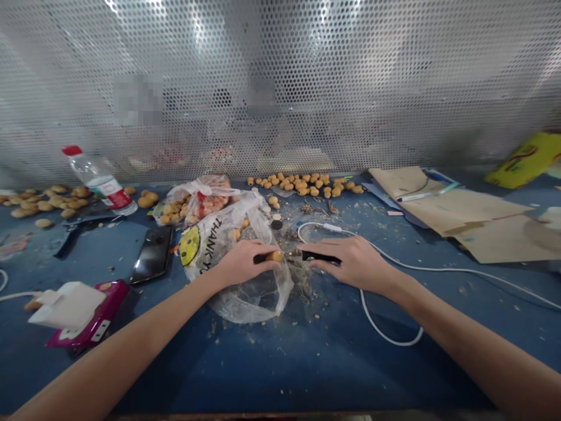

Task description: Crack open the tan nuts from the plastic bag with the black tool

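Observation:
My left hand (243, 263) is closed round a small tan nut (274, 256), pinching it just above a clear plastic bag (245, 292) printed with a yellow smiley and "THANK YOU". My right hand (350, 260) is closed on a thin black-handled tool (319, 256) whose tip points left at the nut. The two hands almost meet over the blue table (307, 351). Bits of shell and crumbs (302, 280) lie under and around them.
More nuts lie in a row at the back (302, 184) and in a pile at far left (48, 202). A second knotted bag (197, 199), water bottle (100, 181), black phone (153, 254), pink box (94, 318), white cable (394, 333) and brown cardboard (464, 213) surround the hands. Perforated metal screen behind.

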Demonstrator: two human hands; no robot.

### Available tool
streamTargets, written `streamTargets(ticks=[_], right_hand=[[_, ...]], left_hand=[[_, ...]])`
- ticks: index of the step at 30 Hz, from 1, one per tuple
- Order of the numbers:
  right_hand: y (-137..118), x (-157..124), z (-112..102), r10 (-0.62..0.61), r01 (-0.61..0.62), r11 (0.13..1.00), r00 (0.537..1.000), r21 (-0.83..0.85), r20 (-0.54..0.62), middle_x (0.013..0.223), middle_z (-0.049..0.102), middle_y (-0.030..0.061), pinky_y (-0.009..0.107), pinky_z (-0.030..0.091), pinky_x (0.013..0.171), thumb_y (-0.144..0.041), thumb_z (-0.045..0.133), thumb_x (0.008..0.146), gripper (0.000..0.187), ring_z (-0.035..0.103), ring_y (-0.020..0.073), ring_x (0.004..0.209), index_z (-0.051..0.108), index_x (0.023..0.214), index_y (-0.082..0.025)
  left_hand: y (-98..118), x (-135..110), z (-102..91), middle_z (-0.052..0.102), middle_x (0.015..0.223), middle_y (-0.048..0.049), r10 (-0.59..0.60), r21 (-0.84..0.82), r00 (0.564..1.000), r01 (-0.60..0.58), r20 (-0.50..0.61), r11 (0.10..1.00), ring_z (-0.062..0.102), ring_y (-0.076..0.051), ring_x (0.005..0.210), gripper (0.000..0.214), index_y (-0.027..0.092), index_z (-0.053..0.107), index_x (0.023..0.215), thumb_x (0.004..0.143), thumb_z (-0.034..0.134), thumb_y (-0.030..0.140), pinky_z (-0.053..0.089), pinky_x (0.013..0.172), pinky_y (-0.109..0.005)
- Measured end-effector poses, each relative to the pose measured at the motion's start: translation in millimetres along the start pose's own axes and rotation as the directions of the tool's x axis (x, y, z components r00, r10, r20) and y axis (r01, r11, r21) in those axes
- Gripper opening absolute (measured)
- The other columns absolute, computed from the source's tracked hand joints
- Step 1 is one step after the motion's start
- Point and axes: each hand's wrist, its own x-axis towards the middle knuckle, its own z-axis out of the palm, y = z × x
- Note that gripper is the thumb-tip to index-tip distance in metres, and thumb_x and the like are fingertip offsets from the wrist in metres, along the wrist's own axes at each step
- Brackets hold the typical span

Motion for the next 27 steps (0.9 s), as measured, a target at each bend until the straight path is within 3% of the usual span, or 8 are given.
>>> streamTargets(ticks=[15,23,27], right_hand=[[1,-1,-2,-0.015,0.014,1.0,1.0,-0.027,-0.009,0.113,0.074,-0.0011,0.028,0.053,0.07,-0.039,0.054,0.096,0.035,0.072,0.0177,0.089,0.062,0.13,-0.035],[0,-1,-5,-0.082,0.079,0.991,0.996,-0.112,-0.024,0.108,0.076,0.0005,0.023,0.045,0.06,-0.038,0.054,0.097,0.033,0.071,0.0151,0.082,0.064,0.128,-0.033],[-1,-1,-2,-0.106,0.105,0.98,0.994,-0.169,0.003,0.102,0.077,0.0004,0.023,0.041,0.055,-0.039,0.053,0.098,0.033,0.07,0.0143,0.076,0.064,0.128,-0.033]], left_hand=[[5,-1,0.5,0.073,0.095,-0.0026,0.007,0.049,1.0,-0.006,-0.016,0.999,0.065,-0.018,0.085,0.036,0.026,0.068,0.115,0.095,0.054,0.051,0.049,0.074,-0.029],[-2,-2,9.6,0.066,0.112,-0.0071,0.146,0.152,0.983,-0.129,-0.109,0.98,0.061,-0.021,0.102,0.034,0.021,0.064,0.115,0.095,0.055,0.047,0.05,0.089,-0.035],[-3,-2,10.6,0.058,0.114,-0.0086,0.162,0.167,0.984,-0.148,-0.07,0.975,0.061,-0.019,0.093,0.031,0.022,0.063,0.115,0.096,0.053,0.045,0.052,0.085,-0.036]])
